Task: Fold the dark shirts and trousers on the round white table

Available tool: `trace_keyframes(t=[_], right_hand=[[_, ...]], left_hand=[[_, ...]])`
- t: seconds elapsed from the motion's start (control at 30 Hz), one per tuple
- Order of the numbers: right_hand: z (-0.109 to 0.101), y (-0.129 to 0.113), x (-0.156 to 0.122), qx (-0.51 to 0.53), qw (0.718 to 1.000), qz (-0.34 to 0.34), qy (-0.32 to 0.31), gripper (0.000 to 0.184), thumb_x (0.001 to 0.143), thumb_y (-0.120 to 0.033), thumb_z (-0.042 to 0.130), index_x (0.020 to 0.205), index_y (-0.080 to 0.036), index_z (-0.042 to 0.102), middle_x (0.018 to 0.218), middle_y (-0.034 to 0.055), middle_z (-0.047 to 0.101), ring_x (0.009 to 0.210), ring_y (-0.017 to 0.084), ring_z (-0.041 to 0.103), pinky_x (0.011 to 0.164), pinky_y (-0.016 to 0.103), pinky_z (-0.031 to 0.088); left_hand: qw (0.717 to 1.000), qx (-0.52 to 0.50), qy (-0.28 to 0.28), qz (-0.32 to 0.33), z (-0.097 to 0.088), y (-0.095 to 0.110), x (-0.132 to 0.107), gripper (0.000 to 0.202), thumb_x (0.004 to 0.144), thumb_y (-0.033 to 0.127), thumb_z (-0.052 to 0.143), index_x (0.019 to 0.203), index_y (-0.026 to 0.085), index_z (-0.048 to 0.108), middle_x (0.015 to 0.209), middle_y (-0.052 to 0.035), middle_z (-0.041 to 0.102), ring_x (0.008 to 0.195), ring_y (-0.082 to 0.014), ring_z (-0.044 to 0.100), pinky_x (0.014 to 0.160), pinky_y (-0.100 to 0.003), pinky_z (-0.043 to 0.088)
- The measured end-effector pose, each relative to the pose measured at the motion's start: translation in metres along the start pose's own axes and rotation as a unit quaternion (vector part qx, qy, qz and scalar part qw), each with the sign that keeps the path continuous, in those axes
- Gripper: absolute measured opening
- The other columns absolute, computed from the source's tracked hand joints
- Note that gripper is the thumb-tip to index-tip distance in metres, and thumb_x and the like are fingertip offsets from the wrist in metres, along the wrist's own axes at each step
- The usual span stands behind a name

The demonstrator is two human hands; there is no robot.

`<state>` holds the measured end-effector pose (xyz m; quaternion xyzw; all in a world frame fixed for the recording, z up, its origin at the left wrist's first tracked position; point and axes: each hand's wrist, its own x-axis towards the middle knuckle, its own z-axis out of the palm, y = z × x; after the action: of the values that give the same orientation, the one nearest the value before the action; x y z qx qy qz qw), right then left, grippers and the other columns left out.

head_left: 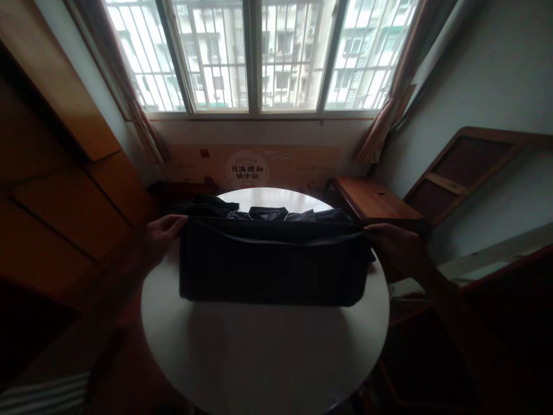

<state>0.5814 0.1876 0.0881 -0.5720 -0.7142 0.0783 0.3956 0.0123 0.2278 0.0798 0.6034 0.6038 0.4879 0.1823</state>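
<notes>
A black fabric bag (272, 268) lies across a round white table (259, 351). My left hand (162, 230) grips the bag's upper left corner. My right hand (395, 245) pinches its upper right corner, so the top edge is stretched taut between both hands. More dark cloth (207, 204) is bunched behind the bag on the table's far side. The room is dim, so details of the bag are hard to make out.
A wooden side table (371, 199) stands at the right behind the bag. Wooden cabinets (64, 196) line the left wall. A cardboard panel with printed characters (246, 168) leans under the barred window (259, 55). A wooden frame (470, 167) leans on the right wall.
</notes>
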Motion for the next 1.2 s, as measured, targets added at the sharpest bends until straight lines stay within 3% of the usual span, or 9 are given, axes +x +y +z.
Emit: trace_keyframes(t=[0.2, 0.37, 0.53, 0.73, 0.8, 0.9, 0.97, 1.1, 1.2], right_hand=[[0.054, 0.049, 0.1, 0.025, 0.998, 0.009, -0.065, 0.047, 0.083, -0.056, 0.058, 0.092, -0.012, 0.072, 0.089, 0.0135, 0.074, 0.085, 0.026, 0.07, 0.078, 0.036, 0.056], [0.085, 0.074, 0.146, -0.09, 0.984, 0.041, -0.15, 0.041, 0.09, -0.048, 0.054, 0.082, -0.011, 0.071, 0.081, 0.0104, 0.073, 0.08, 0.022, 0.068, 0.071, 0.029, 0.053], [0.105, 0.083, 0.174, -0.145, 0.966, 0.074, -0.2, 0.043, 0.091, -0.047, 0.055, 0.071, -0.012, 0.068, 0.067, 0.0073, 0.068, 0.067, 0.019, 0.064, 0.064, 0.028, 0.05], [0.122, 0.077, 0.188, -0.234, 0.947, 0.068, -0.207, 0.025, 0.088, -0.031, 0.06, 0.083, -0.01, 0.073, 0.092, 0.0164, 0.072, 0.091, 0.029, 0.066, 0.083, 0.04, 0.049], [0.136, 0.064, 0.184, -0.245, 0.948, 0.034, -0.202, 0.028, 0.092, -0.029, 0.054, 0.098, -0.009, 0.073, 0.11, 0.0195, 0.069, 0.106, 0.032, 0.062, 0.093, 0.044, 0.046], [0.166, 0.041, 0.168, -0.213, 0.941, -0.057, -0.254, 0.035, 0.097, -0.035, 0.047, 0.113, -0.017, 0.072, 0.125, 0.0123, 0.067, 0.116, 0.025, 0.06, 0.103, 0.035, 0.042], [0.185, 0.03, 0.156, -0.198, 0.921, -0.125, -0.312, 0.042, 0.099, -0.043, 0.044, 0.128, -0.022, 0.065, 0.137, 0.0083, 0.061, 0.125, 0.024, 0.055, 0.108, 0.034, 0.038], [0.204, 0.027, 0.145, -0.262, 0.893, -0.115, -0.349, 0.06, 0.102, -0.054, 0.03, 0.151, -0.021, 0.041, 0.157, 0.012, 0.039, 0.141, 0.033, 0.038, 0.115, 0.058, 0.023], [0.204, 0.034, 0.148, -0.29, 0.891, -0.057, -0.345, 0.061, 0.103, -0.054, 0.025, 0.154, -0.023, 0.035, 0.157, 0.0129, 0.039, 0.142, 0.035, 0.035, 0.114, 0.066, 0.016]], left_hand=[[0.985, 0.16, -0.038, 0.054, 0.086, -0.025, 0.109, 0.043, 0.09, 0.048, 0.054, 0.099, 0.011, 0.074, 0.098, -0.0111, 0.075, 0.09, -0.023, 0.068, 0.081, -0.028, 0.05], [0.94, 0.327, -0.094, 0.035, 0.125, -0.039, 0.15, 0.044, 0.099, 0.04, 0.039, 0.106, 0.013, 0.073, 0.114, -0.0158, 0.073, 0.106, -0.0255, 0.066, 0.088, -0.027, 0.047], [0.917, 0.382, -0.113, -0.012, 0.146, -0.052, 0.176, 0.046, 0.099, 0.042, 0.039, 0.103, 0.013, 0.074, 0.113, -0.0189, 0.072, 0.104, -0.0292, 0.066, 0.085, -0.032, 0.049], [0.893, 0.434, -0.117, -0.015, 0.174, -0.051, 0.178, 0.038, 0.093, 0.032, 0.05, 0.114, 0.007, 0.069, 0.123, -0.0257, 0.062, 0.118, -0.0367, 0.056, 0.094, -0.044, 0.047], [0.888, 0.43, -0.144, 0.076, 0.189, -0.044, 0.169, 0.038, 0.096, 0.027, 0.044, 0.118, 0.007, 0.067, 0.127, -0.025, 0.059, 0.123, -0.035, 0.052, 0.1, -0.045, 0.044], [0.847, 0.359, -0.285, 0.268, 0.215, -0.034, 0.147, 0.039, 0.1, 0.028, 0.037, 0.122, 0.016, 0.066, 0.129, -0.0164, 0.061, 0.122, -0.0265, 0.054, 0.107, -0.04, 0.04], [0.819, 0.325, -0.346, 0.321, 0.232, -0.031, 0.134, 0.043, 0.102, 0.034, 0.033, 0.134, 0.021, 0.059, 0.142, -0.0115, 0.055, 0.132, -0.0261, 0.047, 0.114, -0.045, 0.032], [0.824, 0.365, -0.358, 0.243, 0.252, -0.036, 0.124, 0.053, 0.104, 0.042, 0.023, 0.15, 0.022, 0.04, 0.159, -0.0105, 0.035, 0.148, -0.0334, 0.024, 0.115, -0.067, 0.014], [0.835, 0.373, -0.368, 0.17, 0.256, -0.042, 0.129, 0.057, 0.104, 0.046, 0.019, 0.154, 0.022, 0.033, 0.162, -0.0109, 0.028, 0.149, -0.0354, 0.022, 0.114, -0.069, 0.015]])
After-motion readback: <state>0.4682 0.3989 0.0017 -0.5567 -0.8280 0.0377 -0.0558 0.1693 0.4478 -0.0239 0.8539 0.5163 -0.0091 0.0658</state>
